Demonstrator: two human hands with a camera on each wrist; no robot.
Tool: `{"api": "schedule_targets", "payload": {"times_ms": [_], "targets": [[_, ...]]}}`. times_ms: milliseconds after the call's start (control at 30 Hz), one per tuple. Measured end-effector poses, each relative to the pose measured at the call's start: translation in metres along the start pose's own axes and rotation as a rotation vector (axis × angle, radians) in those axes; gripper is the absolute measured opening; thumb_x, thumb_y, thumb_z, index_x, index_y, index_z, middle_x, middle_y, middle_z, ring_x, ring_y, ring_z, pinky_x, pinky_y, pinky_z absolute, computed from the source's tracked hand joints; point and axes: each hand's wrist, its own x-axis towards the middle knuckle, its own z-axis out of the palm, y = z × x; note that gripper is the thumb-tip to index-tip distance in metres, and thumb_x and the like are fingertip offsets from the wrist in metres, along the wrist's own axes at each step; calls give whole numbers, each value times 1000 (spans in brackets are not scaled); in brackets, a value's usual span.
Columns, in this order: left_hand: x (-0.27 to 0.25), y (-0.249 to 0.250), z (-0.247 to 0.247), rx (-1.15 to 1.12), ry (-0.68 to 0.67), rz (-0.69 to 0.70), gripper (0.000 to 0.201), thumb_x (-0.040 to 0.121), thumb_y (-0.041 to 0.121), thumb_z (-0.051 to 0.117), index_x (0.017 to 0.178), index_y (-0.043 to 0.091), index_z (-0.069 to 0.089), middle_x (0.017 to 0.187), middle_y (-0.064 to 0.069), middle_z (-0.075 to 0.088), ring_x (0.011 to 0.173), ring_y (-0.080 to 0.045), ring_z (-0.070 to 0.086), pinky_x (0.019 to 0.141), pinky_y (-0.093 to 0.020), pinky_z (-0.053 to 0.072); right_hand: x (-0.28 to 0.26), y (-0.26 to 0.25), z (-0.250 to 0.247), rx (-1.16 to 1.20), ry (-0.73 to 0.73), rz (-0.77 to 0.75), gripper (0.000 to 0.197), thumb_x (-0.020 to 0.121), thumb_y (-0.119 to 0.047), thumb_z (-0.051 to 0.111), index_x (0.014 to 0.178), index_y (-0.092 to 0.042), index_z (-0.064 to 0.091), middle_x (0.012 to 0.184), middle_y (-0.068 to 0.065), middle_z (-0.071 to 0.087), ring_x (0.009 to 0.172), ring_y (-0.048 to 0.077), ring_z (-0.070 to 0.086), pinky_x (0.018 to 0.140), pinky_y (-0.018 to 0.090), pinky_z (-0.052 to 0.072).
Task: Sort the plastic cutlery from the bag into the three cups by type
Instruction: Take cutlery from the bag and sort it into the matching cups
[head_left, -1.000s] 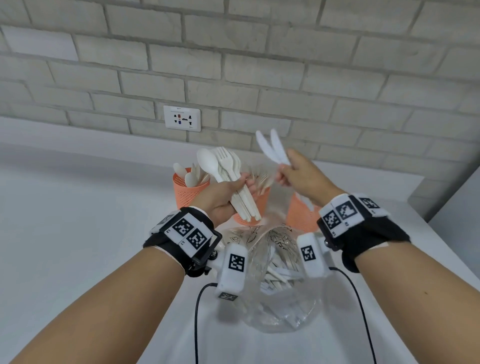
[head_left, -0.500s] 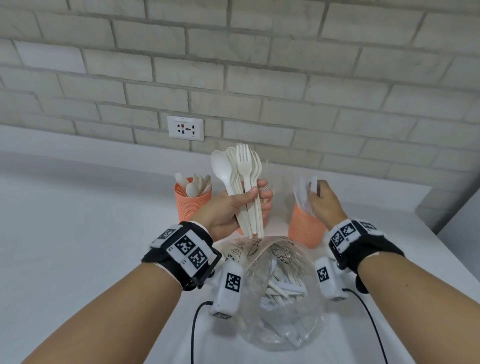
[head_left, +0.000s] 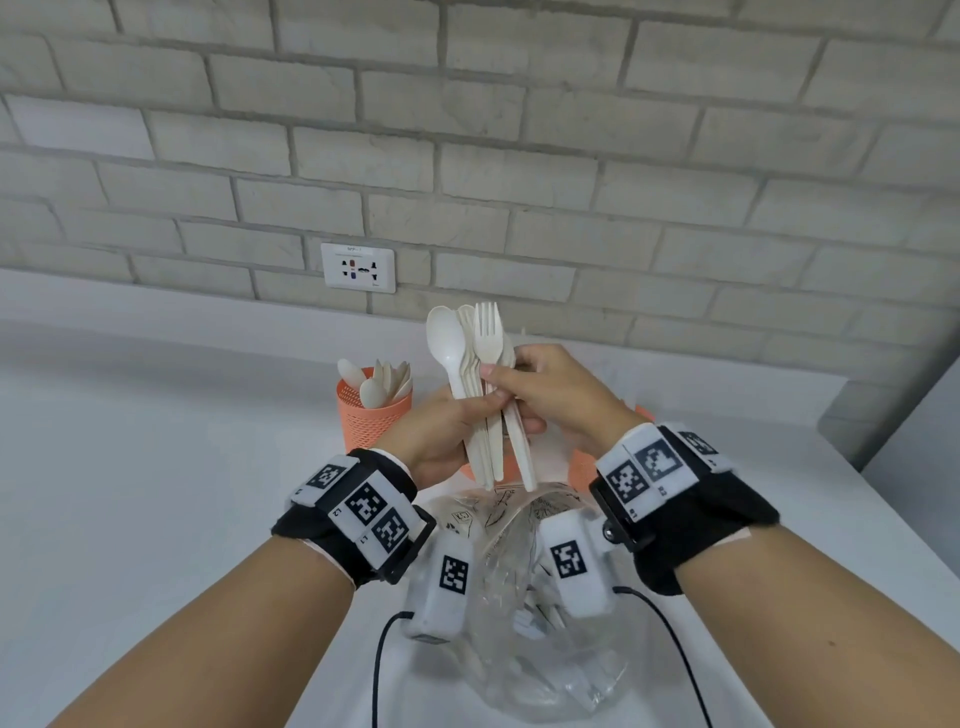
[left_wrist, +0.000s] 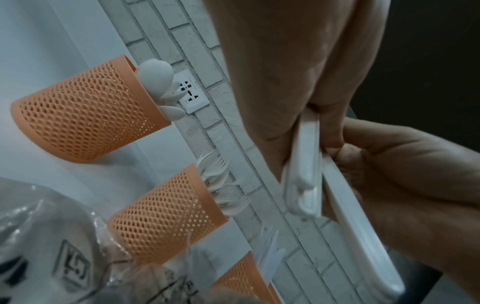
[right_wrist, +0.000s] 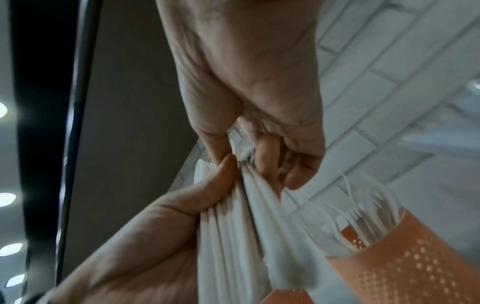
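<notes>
Left hand (head_left: 441, 431) grips smooth white plastic cutlery bundle (head_left: 485, 395); right hand (head_left: 550, 395) pinches one fork (head_left: 487, 332). Orange perforated cup (head_left: 371, 421) holds spoons; crinkled clear bag (head_left: 524, 623) on worktop (head_left: 156, 493).

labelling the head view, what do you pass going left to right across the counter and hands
wall socket → spoon cup → left hand → cutlery bundle → right hand → rightmost orange cup

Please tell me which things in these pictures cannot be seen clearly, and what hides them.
- Third cup, head view: mostly behind the right hand and its wristband.
- Bundle of cutlery: the exact count is unclear, pieces overlap within the left hand.
- Bag contents, head view: blurred by crinkled plastic and wrist cameras.
</notes>
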Motion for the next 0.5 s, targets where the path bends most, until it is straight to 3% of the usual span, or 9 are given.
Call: {"api": "schedule_targets", "payload": {"times_ms": [67, 167, 200, 300, 367, 433, 500], "targets": [[-2, 1, -1, -23, -13, -5, 22, 97, 4, 39, 103, 10, 59, 78, -9, 73, 71, -19, 72, 74, -33, 57, -1, -2, 3, 41, -24, 37, 13, 90, -22, 58, 92, -10, 64, 70, 2, 62, 54, 10, 60, 49, 26, 49], [-6, 4, -3, -58, -5, -6, 24, 98, 6, 37, 100, 11, 60, 76, -5, 73, 70, -18, 72, 73, -32, 57, -4, -5, 10, 70, 11, 14, 7, 92, -21, 53, 87, -18, 57, 78, 0, 63, 68, 12, 62, 62, 27, 54], [-6, 5, -4, -62, 2, -16, 24, 98, 7, 37, 100, 11, 60, 75, -4, 73, 70, -17, 72, 73, -31, 57, -5, -6, 13, 96, 39, 0, 7, 92, -19, 51, 88, -17, 55, 81, 1, 64, 69, 12, 62, 60, 25, 52], [-6, 7, -10, -43, 63, -54, 25, 99, 11, 37, 100, 7, 62, 82, -7, 71, 75, -18, 70, 77, -31, 56, -4, -6, 17, 255, 142, -16, 12, 95, -13, 45, 106, -9, 49, 88, 8, 66, 65, 12, 62, 49, 18, 51], [-4, 8, -17, -1, 150, -66, 26, 100, 12, 37, 93, 5, 62, 84, -8, 67, 75, -18, 67, 76, -32, 56, -1, -8, 15, 399, 193, -45, 17, 97, -10, 42, 114, -6, 43, 83, 8, 63, 63, 12, 63, 53, 18, 54], [-3, 10, -26, 29, 255, -74, 25, 100, 13, 38, 90, 7, 60, 74, -5, 62, 61, -14, 63, 62, -29, 57, 6, -8, 9, 442, 234, -83, 19, 98, -8, 40, 117, -7, 42, 78, 3, 60, 66, 11, 64, 65, 25, 57], [-3, 11, -35, 59, 338, -68, 18, 99, 15, 42, 90, 10, 57, 58, 1, 53, 41, -8, 48, 43, -22, 47, 18, -8, 1, 409, 289, -111, 22, 97, -4, 40, 119, -5, 43, 78, 1, 59, 72, 12, 62, 78, 28, 53]]}}
